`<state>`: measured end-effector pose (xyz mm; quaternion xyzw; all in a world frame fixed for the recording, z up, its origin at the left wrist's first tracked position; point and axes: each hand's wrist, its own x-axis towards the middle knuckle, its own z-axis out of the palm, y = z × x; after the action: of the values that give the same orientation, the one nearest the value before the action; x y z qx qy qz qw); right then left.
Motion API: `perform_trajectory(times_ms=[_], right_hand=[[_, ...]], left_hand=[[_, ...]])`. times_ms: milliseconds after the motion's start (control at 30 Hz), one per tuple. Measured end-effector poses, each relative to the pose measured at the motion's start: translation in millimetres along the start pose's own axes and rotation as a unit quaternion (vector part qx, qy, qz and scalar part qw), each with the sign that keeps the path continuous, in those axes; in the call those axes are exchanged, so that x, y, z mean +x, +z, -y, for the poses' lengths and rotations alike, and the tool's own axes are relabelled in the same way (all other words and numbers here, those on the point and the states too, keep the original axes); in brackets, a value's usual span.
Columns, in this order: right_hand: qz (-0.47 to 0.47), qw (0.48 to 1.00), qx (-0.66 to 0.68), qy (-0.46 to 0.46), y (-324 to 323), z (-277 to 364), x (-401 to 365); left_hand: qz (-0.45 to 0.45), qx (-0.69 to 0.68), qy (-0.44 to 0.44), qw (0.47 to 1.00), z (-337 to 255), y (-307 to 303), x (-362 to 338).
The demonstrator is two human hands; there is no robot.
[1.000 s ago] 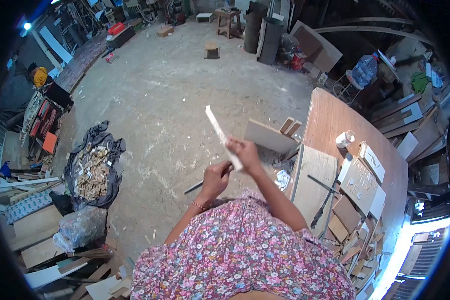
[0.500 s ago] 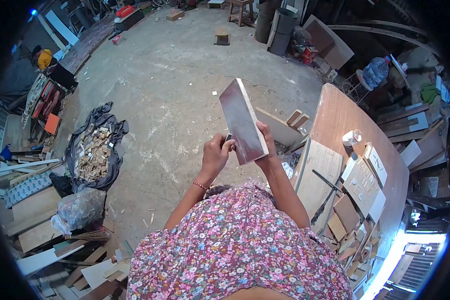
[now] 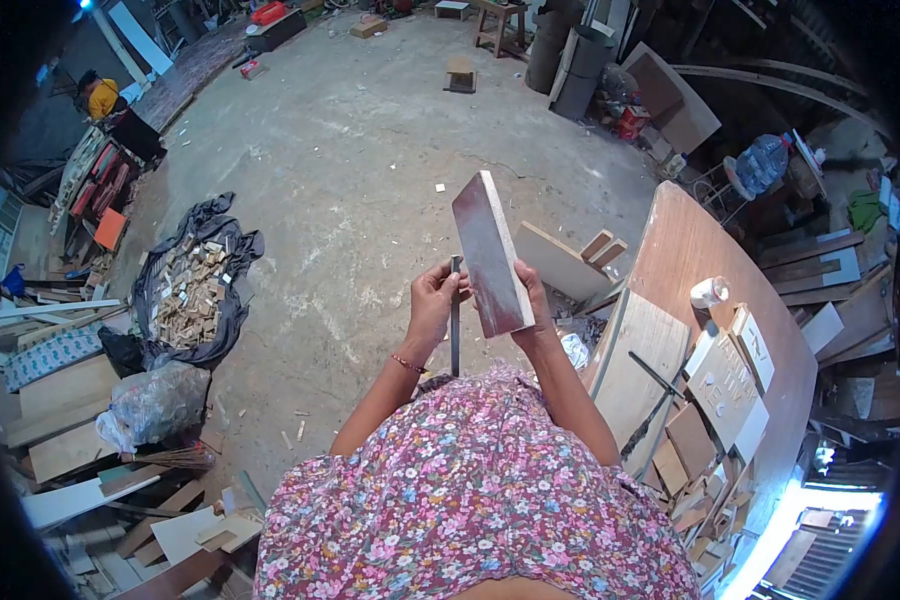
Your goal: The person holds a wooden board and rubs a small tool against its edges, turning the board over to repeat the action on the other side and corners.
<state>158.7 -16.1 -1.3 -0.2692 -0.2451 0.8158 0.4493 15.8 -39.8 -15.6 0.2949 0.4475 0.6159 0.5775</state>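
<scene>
My right hand (image 3: 533, 295) grips the right edge of a rectangular board (image 3: 490, 260) with a dark reddish-brown, dusty face and a pale raw edge. The board stands tilted in front of my chest. Just left of it, my left hand (image 3: 433, 305) pinches a thin dark strip (image 3: 456, 335) between thumb and fingers. Its short upper end pokes out above the fingertips, and the rest hangs down towards my floral top. These fingertips are close beside the board's left edge.
At right stands a wooden table (image 3: 690, 240) with a white cup (image 3: 709, 292), board offcuts and a dark crossed strip (image 3: 656, 372). Wood scraps lie on a dark sheet (image 3: 245, 245) at left, near a plastic bag (image 3: 155, 405). A person in yellow (image 3: 103, 98) is far left.
The dark strip now shows hanging below my left hand, where before only its tip showed. The board sits slightly lower and further right in view, which has shifted a little.
</scene>
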Motion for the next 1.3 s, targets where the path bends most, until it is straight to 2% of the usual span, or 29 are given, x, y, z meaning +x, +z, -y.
perform_trajectory(times_ms=[67, 167, 233, 300, 400, 467, 500, 533, 567, 600, 667, 700, 733, 800, 833, 867, 933, 1000, 1067, 1100, 1167, 1200, 1267, 1300], right_hand=[[-0.042, 0.999, -0.011, 0.002, -8, -6, 5], [-0.036, 0.999, -0.003, 0.007, -6, -9, 5], [-0.024, 1.0, -0.001, 0.013, 1, -8, 3], [-0.013, 1.0, 0.001, 0.018, 2, -9, 3], [-0.013, 0.998, -0.064, 0.012, 0, -8, 5], [-0.021, 0.989, -0.145, -0.029, 2, -7, 5], [-0.021, 0.989, -0.146, -0.03, 5, -7, 4], [-0.049, 0.976, -0.197, -0.073, 9, -9, 4], [-0.076, 0.959, -0.248, -0.116, 12, -10, 4], [-0.077, 0.959, -0.248, -0.117, 12, -13, 5], [-0.079, 0.912, -0.352, -0.192, 6, -20, 8], [-0.07, 0.877, -0.413, -0.236, 2, -23, 10], [-0.071, 0.876, -0.413, -0.236, -2, -21, 14], [-0.131, 0.822, -0.487, -0.264, -5, -11, 24], [-0.124, 0.893, -0.35, -0.255, -3, -4, 27], [-0.125, 0.893, -0.349, -0.256, -4, 1, 32], [-0.144, 0.891, -0.33, -0.278, -4, 15, 36], [-0.142, 0.888, -0.321, -0.297, -4, 17, 33], [-0.145, 0.843, -0.406, -0.321, -6, 17, 27], [-0.146, 0.843, -0.405, -0.323, -2, 16, 22], [-0.13, 0.795, -0.47, -0.362, 11, 11, 8], [-0.133, 0.794, -0.47, -0.361, 12, 10, 7], [-0.16, 0.663, -0.617, -0.392, 13, 9, 7], [-0.179, 0.659, -0.611, -0.4, 14, 11, 11]], left_hand=[[0.004, -0.01, -0.006, 1.0, 1, -2, -3], [-0.002, -0.02, -0.037, 0.999, 2, -9, -6], [0.014, -0.047, -0.087, 0.995, 6, -15, -9], [0.018, -0.059, -0.092, 0.994, 8, -15, -13], [0.022, -0.061, -0.09, 0.994, 12, -14, -14], [0.022, -0.052, -0.084, 0.995, 14, -11, -16], [0.003, -0.03, -0.046, 0.998, 10, -6, -20], [-0.015, -0.008, -0.009, 1.0, 9, -3, -22], [-0.014, -0.008, -0.008, 1.0, 11, -3, -22], [-0.022, 0.016, -0.005, 1.0, 15, -3, -20], [-0.029, 0.04, -0.003, 0.999, 21, -3, -20], [-0.005, 0.066, 0.017, 0.998, 21, -1, -22], [0.02, 0.091, 0.037, 0.995, 20, 2, -24], [0.006, 0.142, 0.04, 0.989, 18, 11, -35], [0.044, 0.139, 0.055, 0.988, 18, 13, -40], [0.082, 0.136, 0.071, 0.985, 18, 15, -44], [0.079, 0.107, 0.071, 0.989, 16, 24, -47], [0.05, 0.07, 0.023, 0.996, 10, 28, -45], [0.047, 0.04, 0.002, 0.998, 12, 21, -37], [0.041, 0.049, 0.006, 0.998, 12, 19, -34], [0.033, 0.046, -0.006, 0.998, 13, 20, -31], [0.035, 0.046, -0.009, 0.998, 17, 17, -32], [0.087, 0.033, -0.01, 0.996, 25, 10, -31], [0.09, 0.035, -0.01, 0.995, 24, 12, -33]])
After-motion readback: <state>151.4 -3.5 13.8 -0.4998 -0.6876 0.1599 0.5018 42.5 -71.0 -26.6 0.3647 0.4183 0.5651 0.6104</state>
